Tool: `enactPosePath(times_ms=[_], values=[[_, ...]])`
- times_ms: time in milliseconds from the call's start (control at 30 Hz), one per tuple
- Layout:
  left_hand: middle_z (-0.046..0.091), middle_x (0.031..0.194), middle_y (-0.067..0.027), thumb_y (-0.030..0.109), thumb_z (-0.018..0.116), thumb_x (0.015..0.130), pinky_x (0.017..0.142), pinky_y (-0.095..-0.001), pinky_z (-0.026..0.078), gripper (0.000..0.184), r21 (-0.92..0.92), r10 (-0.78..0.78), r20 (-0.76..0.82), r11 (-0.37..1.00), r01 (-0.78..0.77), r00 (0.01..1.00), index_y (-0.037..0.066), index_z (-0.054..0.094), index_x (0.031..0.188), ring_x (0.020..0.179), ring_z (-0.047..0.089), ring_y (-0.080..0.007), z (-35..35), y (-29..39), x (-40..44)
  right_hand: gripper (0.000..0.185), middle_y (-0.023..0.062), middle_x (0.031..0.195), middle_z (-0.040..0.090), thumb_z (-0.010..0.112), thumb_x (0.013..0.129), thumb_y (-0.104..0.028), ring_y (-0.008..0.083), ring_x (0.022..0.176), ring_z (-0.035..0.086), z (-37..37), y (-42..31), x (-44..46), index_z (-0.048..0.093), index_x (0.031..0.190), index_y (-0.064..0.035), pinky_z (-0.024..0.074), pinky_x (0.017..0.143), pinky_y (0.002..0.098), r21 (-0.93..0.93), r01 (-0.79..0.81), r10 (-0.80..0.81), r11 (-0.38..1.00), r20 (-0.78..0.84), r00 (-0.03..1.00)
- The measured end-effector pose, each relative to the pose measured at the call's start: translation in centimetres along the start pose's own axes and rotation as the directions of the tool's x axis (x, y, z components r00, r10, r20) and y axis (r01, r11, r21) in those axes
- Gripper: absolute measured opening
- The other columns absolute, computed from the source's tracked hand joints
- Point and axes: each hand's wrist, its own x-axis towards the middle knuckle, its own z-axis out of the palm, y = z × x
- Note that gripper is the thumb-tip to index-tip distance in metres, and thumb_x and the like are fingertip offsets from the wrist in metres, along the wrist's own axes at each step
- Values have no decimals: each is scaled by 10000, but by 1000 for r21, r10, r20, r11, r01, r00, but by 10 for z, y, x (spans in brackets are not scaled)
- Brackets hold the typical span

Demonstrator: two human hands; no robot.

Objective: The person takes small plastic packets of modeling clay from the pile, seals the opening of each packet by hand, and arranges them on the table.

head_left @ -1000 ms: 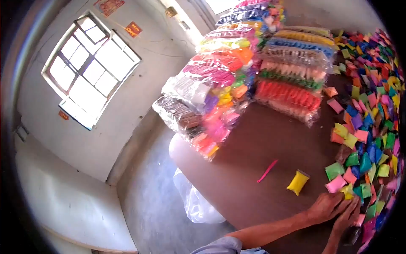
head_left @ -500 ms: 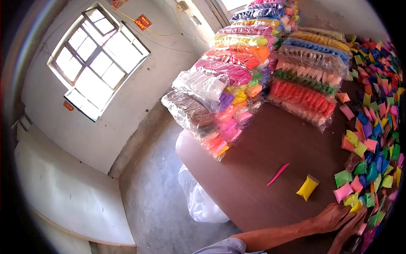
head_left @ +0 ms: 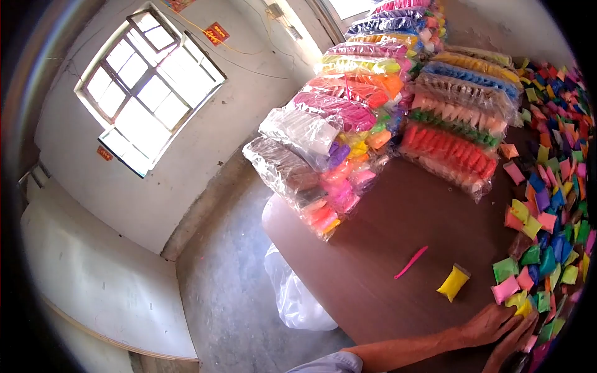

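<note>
At the lower right edge of the pile, my left hand reaches across the table with its fingers bent together at a small yellow packet. Close against it, my right hand has its fingers closed at the same packet; the fingertips are partly hidden. Another yellow packet, filled and with a clear end, lies alone on the brown table. To its left rests a thin pink plastic tool. A pink packet and a green packet lie just beyond my hands.
A long heap of coloured packets runs along the table's right side. Clear bags of sorted packets are stacked at the back, more bags at the left edge. A clear plastic bag hangs beside the table.
The view has shifted slightly, so the table and bags sit a little lower and further right. Both hands stay at the yellow packet with little visible movement.
</note>
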Motion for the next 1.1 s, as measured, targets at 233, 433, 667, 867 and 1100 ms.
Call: enactPosePath(times_ms=[233, 433, 667, 867, 1100], values=[[610, 1111, -226, 202, 465, 1042, 720, -457, 497, 299, -75, -65, 109, 994, 73, 992, 1, 615, 1205, 950, 610, -401, 1, -6, 4, 500, 209, 1439, 537, 417, 1109, -341, 352, 1300, 543, 5, 27, 5, 518, 1428, 31, 445, 1091, 407, -49, 34, -33, 998, 29, 999], [632, 1055, -188, 211, 455, 1027, 724, -445, 500, 339, 526, 482, -261, 797, -296, 836, -11, 557, 1262, 901, 621, -365, 39, -46, 9, 479, 197, 1426, 541, 440, 1107, -304, 318, 1287, 547, 15, 39, -3, 500, 1425, 48, 443, 1080, 402, 83, 226, -230, 971, 45, 972], [594, 1309, -239, 51, 549, 953, 763, -434, 594, 388, 763, 332, 35, 600, -240, 942, -29, 554, 1332, 1051, 652, -326, 40, -40, 5, 450, 200, 1392, 557, 452, 1105, -289, 292, 1293, 539, 9, -26, 4, 508, 1388, 57, 446, 1074, 384, 271, -115, 48, 956, 243, 969], [642, 845, -232, 319, 551, 1023, 713, -475, 501, 294, -66, -16, -404, 998, -11, 915, 54, 600, 904, 806, 667, -360, -8, 15, 13, 408, 178, 1358, 572, 428, 1108, -252, 327, 1228, 573, 21, 58, 9, 526, 1366, 49, 460, 1051, 374, -707, 565, -649, 425, 196, 735], [634, 805, -230, 270, 531, 1024, 627, -468, 499, 273, -33, -30, -406, 999, 18, 913, 31, 589, 906, 736, 657, -379, -9, 28, 13, 404, 186, 1235, 642, 450, 1095, -316, 342, 1131, 616, 0, -116, -5, 610, 1273, 9, 505, 939, 394, -79, 111, -90, 991, 237, 967]])
